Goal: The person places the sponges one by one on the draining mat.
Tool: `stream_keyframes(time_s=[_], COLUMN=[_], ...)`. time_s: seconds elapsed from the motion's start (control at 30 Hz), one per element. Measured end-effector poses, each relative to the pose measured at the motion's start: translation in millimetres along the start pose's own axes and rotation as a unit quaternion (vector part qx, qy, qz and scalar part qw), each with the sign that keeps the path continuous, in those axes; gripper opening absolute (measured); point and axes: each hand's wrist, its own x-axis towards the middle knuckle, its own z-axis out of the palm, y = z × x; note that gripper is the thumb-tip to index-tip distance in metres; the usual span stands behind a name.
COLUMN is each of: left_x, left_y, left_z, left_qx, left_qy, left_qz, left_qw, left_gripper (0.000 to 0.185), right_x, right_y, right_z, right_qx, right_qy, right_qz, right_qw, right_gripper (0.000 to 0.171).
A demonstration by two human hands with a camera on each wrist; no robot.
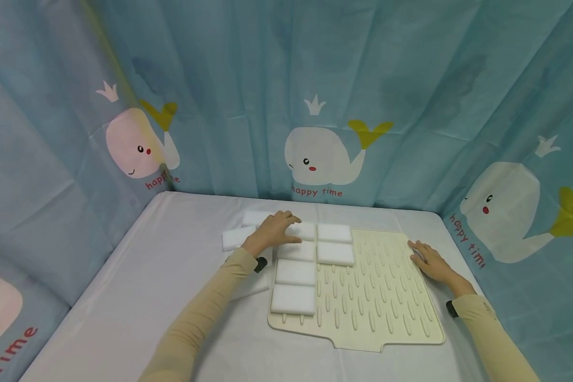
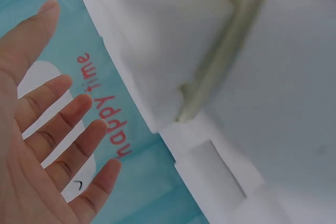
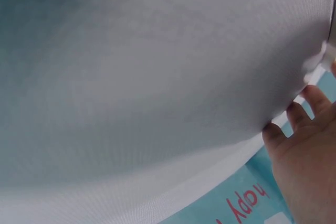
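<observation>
1. Left hand [image 1: 273, 230]: fingers straight and spread, resting flat on a white sponge block [image 1: 302, 231] at the far left corner of the cream drying mat [image 1: 381, 297]; gripping nothing.
2. Right hand [image 1: 432, 260]: fingers relaxed, lying flat on the mat's right edge; holding nothing.
3. Five more sponge blocks [image 1: 294, 272] laid in two columns on the mat's left side.
4. Two loose blocks [image 1: 237, 237] on the white table [image 1: 138, 286], just left of the mat.
5. Whale-print curtain [image 1: 324, 106] behind.
</observation>
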Motion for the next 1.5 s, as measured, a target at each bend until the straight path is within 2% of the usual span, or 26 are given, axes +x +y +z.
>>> stream_keyframes(time_s=[0.4, 0.77, 1.17, 1.5], left_x=[-20.6, -43.9, -62.0, -78.8], left_y=[-34.2, -67.3, -103.8, -119.7], left_z=[-1.2, -3.0, -7.8, -11.5], left_qx=[-0.001, -0.004, 0.013, 0.015], left_qy=[0.02, 0.016, -0.005, -0.023], left_qz=[-0.023, -0.045, -0.08, -0.094], left_qw=[0.9995, 0.9988, 0.9967, 0.9952], left_gripper=[0.06, 0.058, 0.058, 0.059], right_x=[-0.8, 0.0, 0.3, -0.1], right_y=[-0.3, 4.6, 5.1, 3.2], right_z=[0.4, 3.2, 1.2, 1.0], right_qx=[-0.001, -0.004, 0.0, 0.001], right_qy=[0.004, 0.006, 0.006, 0.007], right_qz=[-0.007, -0.018, -0.012, -0.01], right_qw=[1.0, 1.0, 1.0, 1.0], right_gripper=[0.054, 0.053, 0.056, 0.056])
